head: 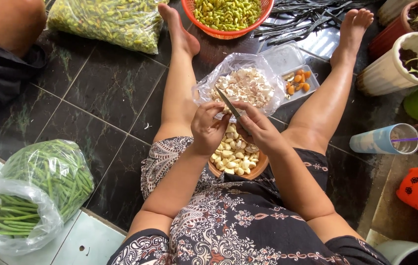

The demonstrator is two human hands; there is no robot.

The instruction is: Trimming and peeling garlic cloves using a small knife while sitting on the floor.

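peeling garlic over a bowl, seated on the floor

bowl [257, 169] of cloves sits between the thighs; left hand [208, 128] is closed round a clove, too hidden to see; right hand [258, 128] grips a knife [228, 103], blade toward the peel bag [204, 91].

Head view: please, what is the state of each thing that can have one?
Knife: held in right hand, blade up.
Left hand: closed on something small, hidden.
Wooden bowl: full of peeled cloves.
Clear bag: open, holds peels.
Orange basket: full of green chillies.
Tumbler: lying on its side.
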